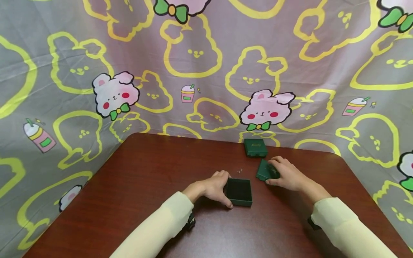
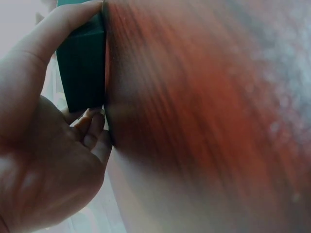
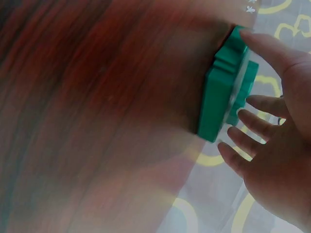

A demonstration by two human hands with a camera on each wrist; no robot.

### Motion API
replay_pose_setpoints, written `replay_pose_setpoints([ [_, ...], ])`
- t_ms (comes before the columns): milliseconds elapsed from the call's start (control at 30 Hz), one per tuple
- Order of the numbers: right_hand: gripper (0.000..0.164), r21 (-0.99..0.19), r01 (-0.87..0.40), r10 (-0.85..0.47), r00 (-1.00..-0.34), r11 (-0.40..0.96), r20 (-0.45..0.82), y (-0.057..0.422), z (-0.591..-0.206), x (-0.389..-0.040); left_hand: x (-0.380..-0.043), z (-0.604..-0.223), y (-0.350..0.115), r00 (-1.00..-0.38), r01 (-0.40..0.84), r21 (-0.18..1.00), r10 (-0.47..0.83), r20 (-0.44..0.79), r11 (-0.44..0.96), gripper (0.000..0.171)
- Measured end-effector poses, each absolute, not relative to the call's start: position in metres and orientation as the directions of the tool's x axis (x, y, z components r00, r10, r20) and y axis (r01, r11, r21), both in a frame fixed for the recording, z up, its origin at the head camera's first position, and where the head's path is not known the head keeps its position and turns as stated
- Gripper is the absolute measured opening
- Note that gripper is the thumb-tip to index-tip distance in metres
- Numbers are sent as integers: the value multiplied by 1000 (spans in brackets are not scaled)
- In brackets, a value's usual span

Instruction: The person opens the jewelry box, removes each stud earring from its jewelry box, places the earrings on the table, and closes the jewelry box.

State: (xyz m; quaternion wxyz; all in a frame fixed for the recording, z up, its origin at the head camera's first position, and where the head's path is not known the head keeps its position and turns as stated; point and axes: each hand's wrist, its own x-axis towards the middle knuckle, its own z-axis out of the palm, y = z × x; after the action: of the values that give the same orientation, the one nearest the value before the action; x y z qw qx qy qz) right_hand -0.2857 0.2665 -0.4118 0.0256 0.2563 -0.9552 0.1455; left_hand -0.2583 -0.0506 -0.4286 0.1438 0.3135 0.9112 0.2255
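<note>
Your left hand grips the open green jewelry box, lower centre of frame — likely light, stiff card, best held by opposite sides — while your right hand spreads loosely over the green lid, right of centre.

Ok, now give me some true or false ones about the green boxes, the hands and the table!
1. The left hand holds the open box. True.
2. The open box is white inside. False: it is black inside.
3. The far box has gold-coloured writing on top. True.
4. The right hand is on the far box. False: the right hand is at a nearer green piece.
5. The table is blue. False: the table is reddish brown.
</note>
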Motion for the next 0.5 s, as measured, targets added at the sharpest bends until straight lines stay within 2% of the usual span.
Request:
replay_pose_setpoints([
  [200, 90, -283, -458, -457, -886, 843, 73, 275, -415, -289, -259, -429, -50, -766, 497, 516, 632, -117, 697, 78],
  [500, 96, -316, -432, -445, -895, 844, 34, 276, -423, -293, -257, -429, -50, -764, 495, 510, 632, -130, 703, 78],
])
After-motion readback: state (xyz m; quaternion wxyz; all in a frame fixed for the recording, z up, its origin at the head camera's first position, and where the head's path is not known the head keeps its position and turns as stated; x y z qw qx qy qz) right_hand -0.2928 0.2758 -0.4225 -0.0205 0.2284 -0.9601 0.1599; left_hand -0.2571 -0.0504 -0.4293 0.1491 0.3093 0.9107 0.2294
